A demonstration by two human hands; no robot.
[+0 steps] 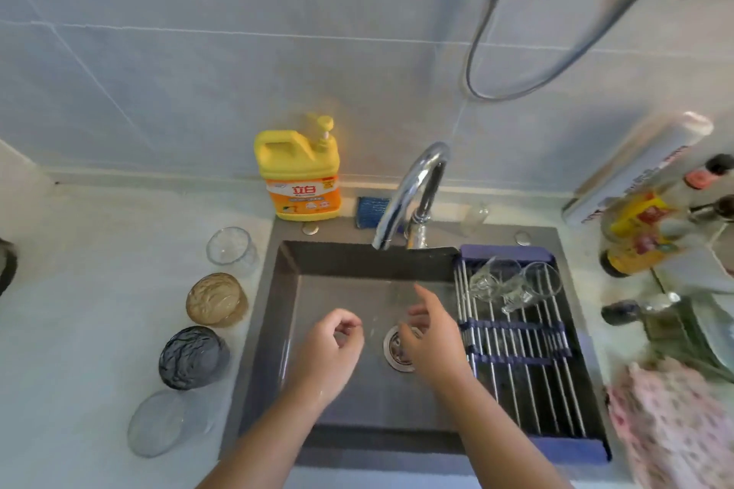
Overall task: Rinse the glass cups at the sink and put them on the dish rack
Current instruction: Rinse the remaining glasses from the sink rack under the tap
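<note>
Right hand [431, 333] beside dish rack [528, 361] (glasses [512, 284] atop).

sink [288, 314] basin: left part and near part open. left hand [333, 349] and right hand [433, 341] fill middle, by drain [393, 351]. faucet [413, 187] spout overhangs far edge, bars way down there. dish rack [528, 365] covers right part of sink; glass cups [512, 284] lie crowded at far end, near bars free. row of four cups [216, 300] on desk [99, 290] close along sink's left rim. detergent bottle [302, 179] behind far-left corner. bottles [643, 230], pink cloth [675, 421] crowd right of rack.
</note>
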